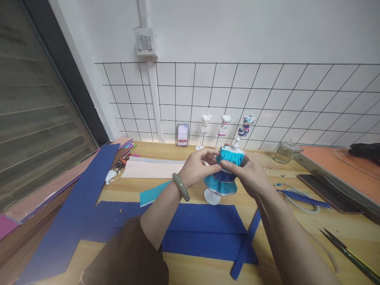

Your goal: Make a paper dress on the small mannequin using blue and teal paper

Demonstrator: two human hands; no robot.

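A miniature dress form (236, 143) on a round white base stands tilted in front of me. It wears a gathered turquoise top (232, 156) and a tiered skirt (220, 185) in dark blue and turquoise with a pale edge. From the left, my left hand (199, 166) pinches the waist area, a green bangle (180, 187) on its wrist. My right hand (251, 172) wraps the other side, its thumb pressed on the lower front of the top. Fingers behind the form are partly hidden.
Dark blue strips (204, 217) and a turquoise piece (154, 193) lie nearer me. Behind stand several small dress forms (205, 123) and a phone (182, 134). Scissors (347, 249), a dark tablet-like slab (329, 193) and a glass jar (287, 151) are at right.
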